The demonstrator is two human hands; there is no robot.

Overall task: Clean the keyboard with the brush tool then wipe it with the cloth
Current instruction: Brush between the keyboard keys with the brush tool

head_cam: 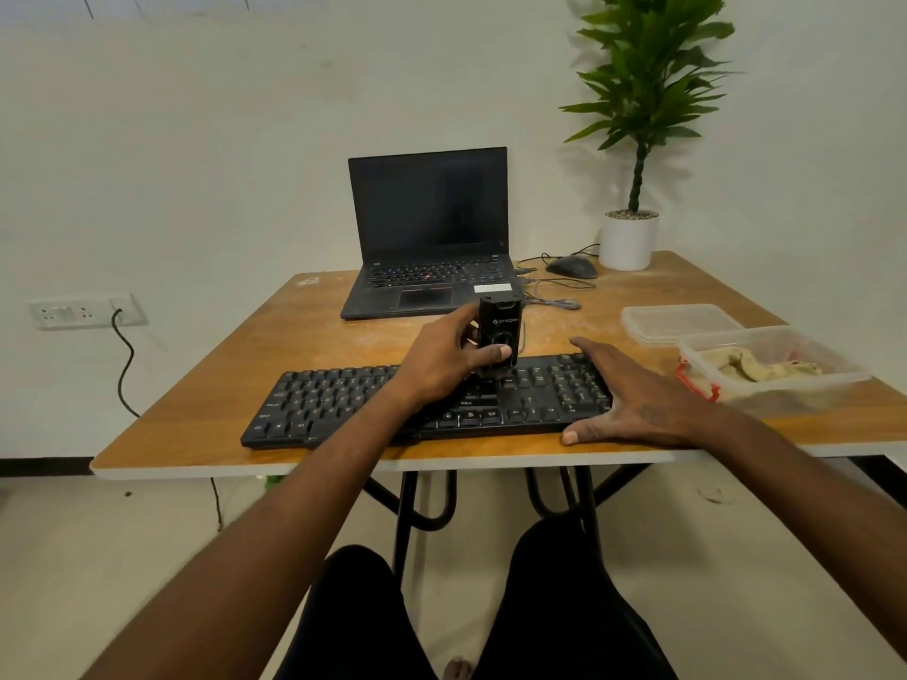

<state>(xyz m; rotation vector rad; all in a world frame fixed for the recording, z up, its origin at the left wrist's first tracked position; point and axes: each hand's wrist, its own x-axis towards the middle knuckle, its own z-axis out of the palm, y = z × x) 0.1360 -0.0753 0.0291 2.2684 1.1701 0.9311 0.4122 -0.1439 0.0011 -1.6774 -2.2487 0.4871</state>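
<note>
A black keyboard (343,404) lies along the front edge of the wooden table (206,424). My left hand (441,360) grips a black block-shaped brush tool (499,331) upright, its lower end down on the keys right of the keyboard's middle. My right hand (633,400) lies flat with spread fingers on the keyboard's right end, thumb at the front edge. A yellowish cloth (756,368) sits in a clear plastic box (785,390) to the right of the keyboard.
An open black laptop (427,238) stands at the back of the table. Behind the box lie its clear lid (677,321), a black mouse (572,266) with cables, and a potted plant (630,238). My knees are under the table's front edge.
</note>
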